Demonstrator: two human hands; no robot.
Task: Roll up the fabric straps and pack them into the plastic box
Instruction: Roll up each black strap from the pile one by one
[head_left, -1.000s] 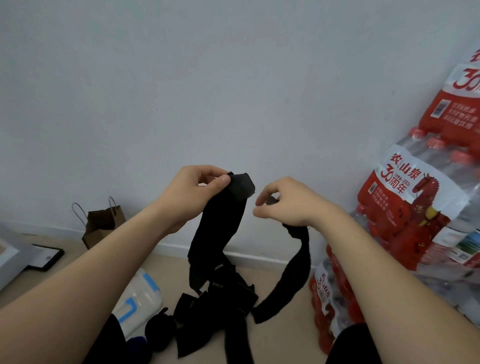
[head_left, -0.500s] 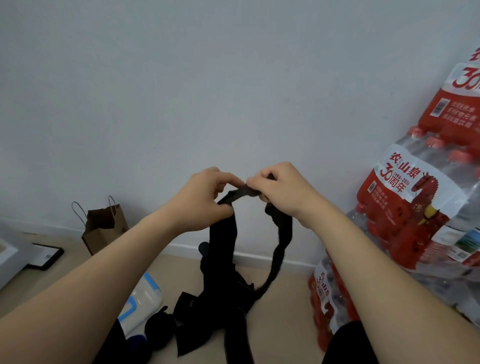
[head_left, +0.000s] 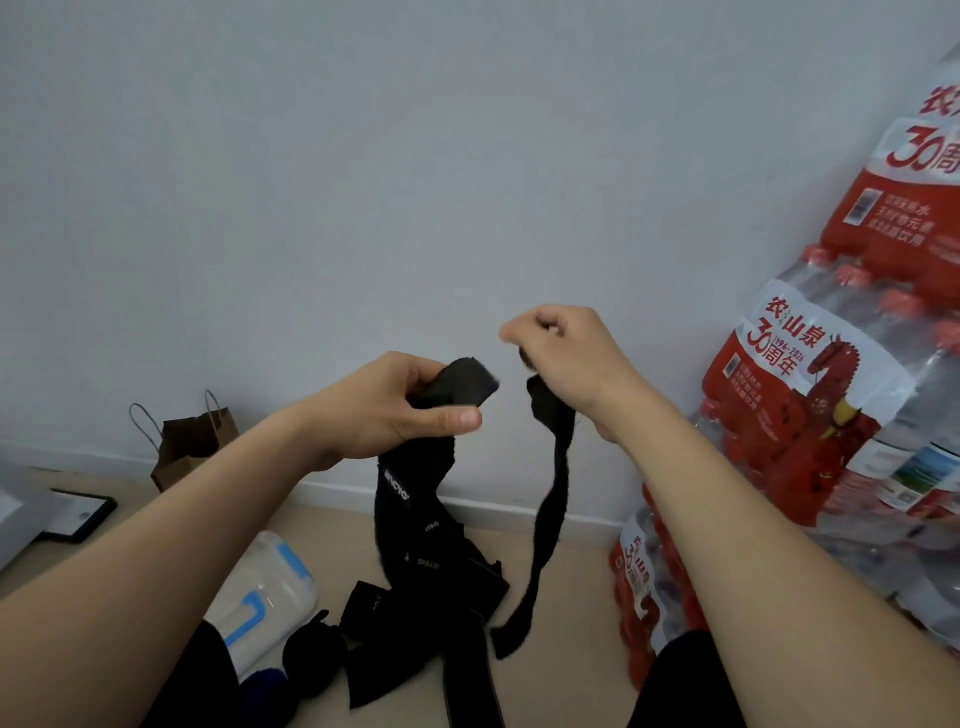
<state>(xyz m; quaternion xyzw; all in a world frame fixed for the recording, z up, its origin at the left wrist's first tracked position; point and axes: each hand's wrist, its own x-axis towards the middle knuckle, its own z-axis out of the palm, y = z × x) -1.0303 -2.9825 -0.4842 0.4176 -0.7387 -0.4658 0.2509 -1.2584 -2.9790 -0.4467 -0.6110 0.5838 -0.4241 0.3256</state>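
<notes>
Fabric straps (head_left: 431, 597), black, heaped on beige floor (head_left: 566, 582) near pale grey wall (head_left: 363, 182). Left to right:
- brown paper bag (head_left: 192, 447), by skirting
- clear plastic box (head_left: 265, 587), blue-latched, just beside heap
- left hand (head_left: 395, 410), fingers curled round wide strap end (head_left: 462, 387)
- right hand (head_left: 563, 353), fingers curled, gripping dangling narrow strap (head_left: 553, 499), its lower tip at floor
- shrink-wrapped water bottle packs (head_left: 810, 415), stacked far right

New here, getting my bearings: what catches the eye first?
Centre frame, the left hand grips a wide black strap and the right hand holds a narrower black strip, both hanging down. Red-labelled water bottle packs tower at right; the plastic box lies lower left.
</notes>
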